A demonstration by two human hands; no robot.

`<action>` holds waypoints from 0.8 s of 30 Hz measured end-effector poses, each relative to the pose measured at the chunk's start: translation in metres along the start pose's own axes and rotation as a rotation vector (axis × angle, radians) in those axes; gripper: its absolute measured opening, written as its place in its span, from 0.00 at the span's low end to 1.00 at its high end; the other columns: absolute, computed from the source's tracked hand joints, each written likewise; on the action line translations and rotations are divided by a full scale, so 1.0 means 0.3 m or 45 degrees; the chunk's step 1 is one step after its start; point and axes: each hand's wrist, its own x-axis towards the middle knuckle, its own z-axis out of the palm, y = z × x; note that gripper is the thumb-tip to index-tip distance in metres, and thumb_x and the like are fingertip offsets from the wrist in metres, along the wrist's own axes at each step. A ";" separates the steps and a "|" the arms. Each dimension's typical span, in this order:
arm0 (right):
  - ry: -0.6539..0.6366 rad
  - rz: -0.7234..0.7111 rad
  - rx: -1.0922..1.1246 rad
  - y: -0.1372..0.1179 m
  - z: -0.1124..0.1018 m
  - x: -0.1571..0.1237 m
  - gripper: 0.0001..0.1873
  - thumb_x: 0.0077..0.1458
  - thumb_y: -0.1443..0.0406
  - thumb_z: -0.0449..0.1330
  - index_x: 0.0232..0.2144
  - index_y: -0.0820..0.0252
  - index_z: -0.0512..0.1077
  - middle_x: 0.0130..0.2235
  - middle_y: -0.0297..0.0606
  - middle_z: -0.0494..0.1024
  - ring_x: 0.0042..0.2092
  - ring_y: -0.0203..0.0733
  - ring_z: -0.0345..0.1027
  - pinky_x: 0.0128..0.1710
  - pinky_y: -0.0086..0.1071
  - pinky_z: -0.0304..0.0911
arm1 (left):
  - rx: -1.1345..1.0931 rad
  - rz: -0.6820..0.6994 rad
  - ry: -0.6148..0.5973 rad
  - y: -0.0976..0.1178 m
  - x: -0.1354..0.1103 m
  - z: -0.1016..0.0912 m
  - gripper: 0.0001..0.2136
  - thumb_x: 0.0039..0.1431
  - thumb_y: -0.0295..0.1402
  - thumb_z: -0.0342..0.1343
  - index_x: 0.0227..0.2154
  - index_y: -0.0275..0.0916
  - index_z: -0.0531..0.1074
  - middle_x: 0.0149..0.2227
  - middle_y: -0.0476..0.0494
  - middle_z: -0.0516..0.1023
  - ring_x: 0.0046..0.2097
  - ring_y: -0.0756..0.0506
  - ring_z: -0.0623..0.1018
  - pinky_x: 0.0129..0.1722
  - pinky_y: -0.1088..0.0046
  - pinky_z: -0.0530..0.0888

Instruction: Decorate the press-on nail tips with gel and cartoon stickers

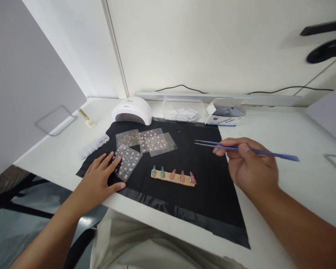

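My left hand [102, 177] lies spread at the left of the black mat, its fingers on the edge of a clear nail sticker sheet [130, 160] with small pale designs. In my right hand [249, 160] is a pair of purple tweezers [271, 153], held level over the mat's right side, with the two tips apart and pointing left. Between my hands sits a light wooden strip [172, 179] bearing several false nails, teal ones on the left and pink ones on the right. Further sticker sheets [128, 138] overlap behind it.
At the back stand a white nail lamp [132, 109], a clear plastic tray [168, 112] of white packets and an open box of alcohol pads [224, 120]. A small bottle [89, 121] and a crumpled white packet [94, 145] are at the left. Underneath is the black mat [212, 201].
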 end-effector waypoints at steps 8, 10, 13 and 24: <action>-0.004 -0.028 -0.018 -0.002 0.005 -0.001 0.11 0.53 0.53 0.67 0.28 0.52 0.82 0.23 0.34 0.79 0.28 0.42 0.73 0.32 0.38 0.66 | -0.088 0.007 -0.024 0.060 -0.045 -0.040 0.31 0.58 0.53 0.59 0.59 0.39 0.69 0.67 0.33 0.64 0.70 0.28 0.58 0.65 0.42 0.64; 0.001 -0.031 -0.016 -0.001 0.005 -0.002 0.12 0.52 0.52 0.67 0.28 0.52 0.82 0.23 0.34 0.79 0.28 0.42 0.73 0.32 0.37 0.66 | -0.096 0.035 -0.027 0.071 -0.056 -0.041 0.35 0.56 0.55 0.61 0.61 0.39 0.66 0.67 0.33 0.64 0.70 0.28 0.58 0.65 0.41 0.64; 0.003 -0.029 -0.023 -0.003 0.007 -0.004 0.14 0.53 0.51 0.67 0.29 0.55 0.82 0.23 0.35 0.79 0.28 0.42 0.73 0.31 0.37 0.66 | -0.103 0.082 -0.004 0.080 -0.061 -0.041 0.38 0.57 0.53 0.61 0.65 0.39 0.61 0.66 0.34 0.66 0.69 0.29 0.60 0.65 0.42 0.64; -0.042 -0.099 -0.069 -0.004 0.015 -0.006 0.16 0.56 0.51 0.65 0.30 0.55 0.80 0.24 0.34 0.78 0.29 0.40 0.73 0.34 0.36 0.67 | -0.093 0.176 0.029 0.100 -0.094 -0.066 0.24 0.65 0.44 0.56 0.61 0.41 0.68 0.59 0.34 0.71 0.60 0.32 0.69 0.58 0.45 0.71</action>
